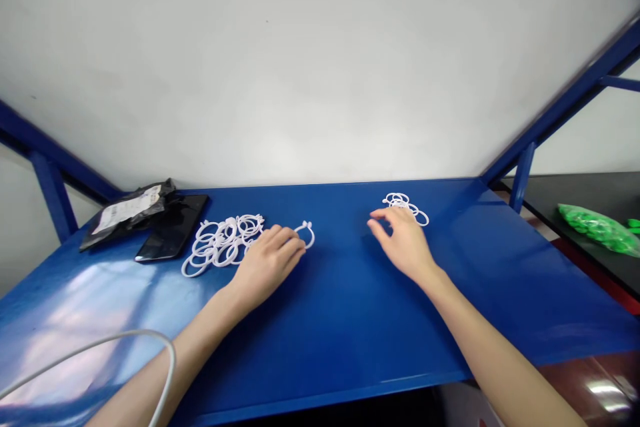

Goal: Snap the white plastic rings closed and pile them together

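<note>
My left hand (273,255) has its fingers closed on a white curtain ring (311,237), which sticks out past the fingertips with its small clasp at the top. Just left of that hand lies a tangled pile of similar white rings (220,240). Further right, my right hand (403,237) hovers with thumb and fingers apart and nothing visible between them. Behind its fingers, and partly hidden by them, is a smaller group of white rings (419,215) on the blue table (340,320).
A black plastic parcel with a white label (131,207) and a dark phone (173,230) lie at the back left. A pale cable (135,332) loops over my left forearm. Blue frame bars (523,177) flank the table. A green bag (597,230) lies on a black surface at right.
</note>
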A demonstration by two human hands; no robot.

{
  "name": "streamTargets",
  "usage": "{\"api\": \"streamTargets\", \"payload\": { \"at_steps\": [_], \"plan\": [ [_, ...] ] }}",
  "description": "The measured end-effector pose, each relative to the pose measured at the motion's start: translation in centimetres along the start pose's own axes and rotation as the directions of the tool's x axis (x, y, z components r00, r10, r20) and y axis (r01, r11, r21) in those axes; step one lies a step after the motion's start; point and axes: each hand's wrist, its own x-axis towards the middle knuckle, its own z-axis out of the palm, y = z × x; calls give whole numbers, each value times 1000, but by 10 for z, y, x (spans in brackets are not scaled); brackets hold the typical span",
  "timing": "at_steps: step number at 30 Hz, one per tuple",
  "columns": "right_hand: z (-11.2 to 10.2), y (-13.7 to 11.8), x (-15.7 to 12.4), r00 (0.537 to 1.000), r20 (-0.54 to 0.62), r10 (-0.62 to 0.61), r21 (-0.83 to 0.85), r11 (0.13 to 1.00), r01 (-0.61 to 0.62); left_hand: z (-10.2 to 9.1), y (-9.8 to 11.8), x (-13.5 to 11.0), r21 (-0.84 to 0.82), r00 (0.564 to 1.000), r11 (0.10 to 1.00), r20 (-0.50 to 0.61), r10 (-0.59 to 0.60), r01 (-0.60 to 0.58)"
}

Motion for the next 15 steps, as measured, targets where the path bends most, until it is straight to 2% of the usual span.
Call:
{"api": "streamTargets", "payload": {
  "at_steps": [2, 4, 6, 8, 11, 14, 15],
  "plan": [
    [7, -26, -11, 983, 176, -45, 251, 968, 0, -3, 17, 0, -15, 990, 991, 38, 132, -132],
    [14, -47, -20, 940, 327, -94, 431, 900, -60, -5, 30, -2, -27, 965, 966, 41, 259, -258],
    [18, -59, -27, 902, 417, -113, 512, 849, -131, -4, 38, -3, -34, 943, 942, 5, 333, -333],
    [19, -62, -29, 883, 458, -103, 552, 812, -192, -3, 41, -4, -50, 935, 934, -43, 352, -354],
    [18, -59, -30, 886, 456, -84, 585, 778, -227, 0, 42, -5, -129, 943, 939, -140, 301, -319],
    [17, -57, -32, 898, 424, -115, 574, 802, -168, 3, 43, -6, -229, 950, 957, -294, 108, -180],
    [17, -57, -33, 902, 409, -136, 563, 816, -132, 3, 44, -6, -268, 949, 956, -315, 28, -117]
  ]
}}
